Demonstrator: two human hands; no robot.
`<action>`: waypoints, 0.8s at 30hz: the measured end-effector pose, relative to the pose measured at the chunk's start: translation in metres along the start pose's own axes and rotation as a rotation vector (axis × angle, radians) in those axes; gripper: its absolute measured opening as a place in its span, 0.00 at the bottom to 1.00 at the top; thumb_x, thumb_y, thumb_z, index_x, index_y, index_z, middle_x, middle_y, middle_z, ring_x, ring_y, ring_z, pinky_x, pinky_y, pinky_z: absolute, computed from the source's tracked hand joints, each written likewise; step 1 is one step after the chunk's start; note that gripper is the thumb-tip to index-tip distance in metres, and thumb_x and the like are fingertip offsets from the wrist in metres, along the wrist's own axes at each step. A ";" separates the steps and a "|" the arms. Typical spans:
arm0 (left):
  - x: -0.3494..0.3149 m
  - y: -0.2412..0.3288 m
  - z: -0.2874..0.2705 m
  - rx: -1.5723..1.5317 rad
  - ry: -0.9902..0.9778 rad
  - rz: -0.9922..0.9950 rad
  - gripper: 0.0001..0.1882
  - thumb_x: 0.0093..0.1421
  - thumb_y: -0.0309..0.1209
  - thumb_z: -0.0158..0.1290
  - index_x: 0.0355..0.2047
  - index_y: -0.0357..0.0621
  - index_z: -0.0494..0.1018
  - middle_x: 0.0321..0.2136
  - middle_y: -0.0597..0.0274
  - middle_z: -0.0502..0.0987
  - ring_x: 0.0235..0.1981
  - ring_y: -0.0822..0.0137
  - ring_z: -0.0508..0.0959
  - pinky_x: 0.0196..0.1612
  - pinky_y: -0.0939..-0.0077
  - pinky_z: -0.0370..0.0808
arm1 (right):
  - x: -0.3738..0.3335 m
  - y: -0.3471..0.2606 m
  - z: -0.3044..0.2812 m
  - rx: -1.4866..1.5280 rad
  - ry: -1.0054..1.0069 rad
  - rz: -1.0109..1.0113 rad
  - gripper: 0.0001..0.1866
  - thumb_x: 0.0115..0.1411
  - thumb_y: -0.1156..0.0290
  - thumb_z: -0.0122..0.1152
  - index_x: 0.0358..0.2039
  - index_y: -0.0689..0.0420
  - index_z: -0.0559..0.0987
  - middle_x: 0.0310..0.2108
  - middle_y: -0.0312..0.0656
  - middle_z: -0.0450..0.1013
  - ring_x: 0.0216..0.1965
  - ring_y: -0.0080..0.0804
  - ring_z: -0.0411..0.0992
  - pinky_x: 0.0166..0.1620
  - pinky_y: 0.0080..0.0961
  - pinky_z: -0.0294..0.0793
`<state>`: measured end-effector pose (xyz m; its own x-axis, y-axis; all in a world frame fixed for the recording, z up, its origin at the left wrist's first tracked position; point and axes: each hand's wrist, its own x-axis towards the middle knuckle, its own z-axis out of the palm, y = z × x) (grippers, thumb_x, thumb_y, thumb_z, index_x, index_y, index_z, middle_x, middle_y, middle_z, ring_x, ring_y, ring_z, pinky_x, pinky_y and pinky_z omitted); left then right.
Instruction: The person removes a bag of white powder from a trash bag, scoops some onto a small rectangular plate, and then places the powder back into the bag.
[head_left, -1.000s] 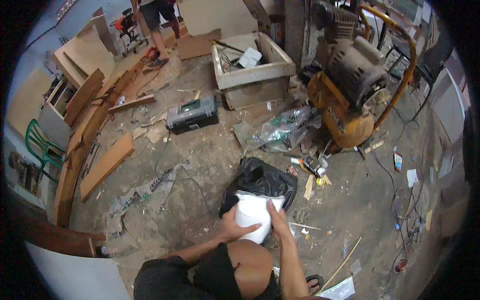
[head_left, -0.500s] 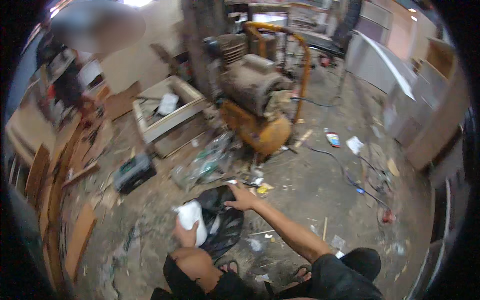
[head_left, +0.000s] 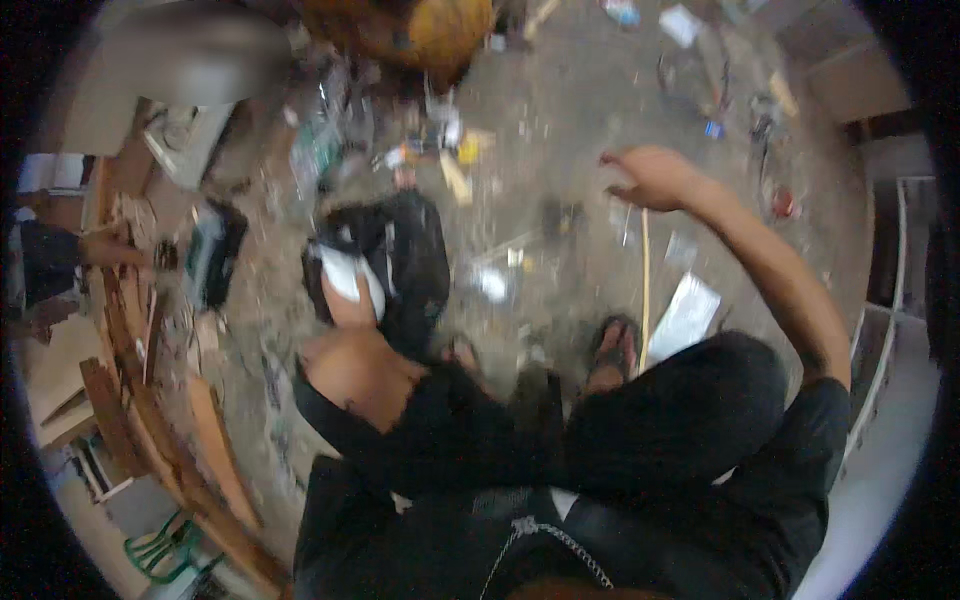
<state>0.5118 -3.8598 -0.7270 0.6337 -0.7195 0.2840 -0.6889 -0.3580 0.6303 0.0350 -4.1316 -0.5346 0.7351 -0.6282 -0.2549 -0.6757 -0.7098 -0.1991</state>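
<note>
And there was the relation to watch: taking twelve o'clock as straight away from the person's body, the white bundle (head_left: 345, 268) sat right at the left hand (head_left: 352, 308), and the left hand had it, fingers wrapped on its near end, thumb side up against the white. Its long axis ran slantwise, roughly from eleven o'clock down to five, the near end coming close to the left knee (head_left: 355, 375), which stood at six o'clock from that hand. The black plastic bag (head_left: 415, 235) lay at about one o'clock from the left hand, bunched around the bundle's right side; whether the bundle was inside its mouth or only against it, the blur would not tell. And the right hand (head_left: 655, 178)? Well apart, out over the floor (head_left: 565, 120), fingers loosely spread and nothing visible in them, so the left was plainly the nearer. From the right hand the bundle lay between eight and nine o'clock, with open ground between. A thin stick (head_left: 646, 270) ran off towards six o'clock below the right hand, and the pale sheet (head_left: 690, 312) lay just beside it, at about five.
</note>
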 end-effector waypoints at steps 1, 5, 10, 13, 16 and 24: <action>-0.012 0.018 0.010 0.070 -0.026 -0.018 0.44 0.54 0.49 0.58 0.62 0.32 0.55 0.59 0.37 0.60 0.61 0.43 0.60 0.62 0.57 0.57 | -0.024 0.008 0.030 0.159 0.005 0.078 0.22 0.58 0.58 0.59 0.50 0.55 0.73 0.40 0.49 0.76 0.38 0.46 0.75 0.41 0.40 0.74; -0.054 0.012 0.024 0.088 -0.037 -0.054 0.41 0.53 0.42 0.61 0.61 0.34 0.57 0.56 0.38 0.63 0.57 0.41 0.63 0.62 0.56 0.57 | -0.102 0.002 0.134 0.637 -0.110 0.428 0.17 0.59 0.63 0.60 0.46 0.57 0.74 0.31 0.46 0.76 0.30 0.33 0.76 0.35 0.29 0.74; -0.077 0.039 -0.027 0.256 0.050 0.180 0.33 0.54 0.37 0.61 0.56 0.34 0.63 0.52 0.41 0.67 0.54 0.44 0.66 0.59 0.55 0.60 | -0.070 -0.056 0.225 0.834 -0.127 0.314 0.16 0.58 0.63 0.60 0.39 0.64 0.76 0.28 0.50 0.76 0.28 0.38 0.75 0.33 0.30 0.73; -0.111 0.059 -0.027 0.052 -0.126 0.377 0.22 0.56 0.29 0.58 0.51 0.36 0.69 0.42 0.47 0.75 0.40 0.52 0.76 0.45 0.63 0.73 | -0.028 -0.095 0.241 1.009 -0.002 0.195 0.17 0.59 0.62 0.59 0.40 0.63 0.75 0.28 0.51 0.75 0.28 0.44 0.75 0.33 0.33 0.73; -0.147 0.089 -0.018 -0.125 -0.565 0.195 0.23 0.56 0.28 0.60 0.52 0.39 0.70 0.35 0.55 0.78 0.31 0.63 0.79 0.35 0.71 0.77 | 0.005 -0.127 0.254 0.923 -0.123 0.159 0.14 0.58 0.66 0.61 0.41 0.63 0.77 0.31 0.50 0.75 0.32 0.37 0.76 0.37 0.30 0.74; -0.166 0.117 0.041 -0.755 -0.865 -0.799 0.30 0.61 0.28 0.54 0.62 0.40 0.58 0.57 0.54 0.67 0.44 0.65 0.78 0.40 0.77 0.78 | 0.015 -0.142 0.264 0.699 -0.010 0.157 0.20 0.53 0.70 0.62 0.47 0.56 0.72 0.41 0.49 0.70 0.41 0.51 0.72 0.42 0.42 0.73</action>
<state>0.3112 -3.8068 -0.7300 0.1540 -0.7092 -0.6880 0.2799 -0.6364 0.7188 0.1275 -3.9558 -0.7601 0.6277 -0.7011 -0.3384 -0.6536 -0.2385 -0.7183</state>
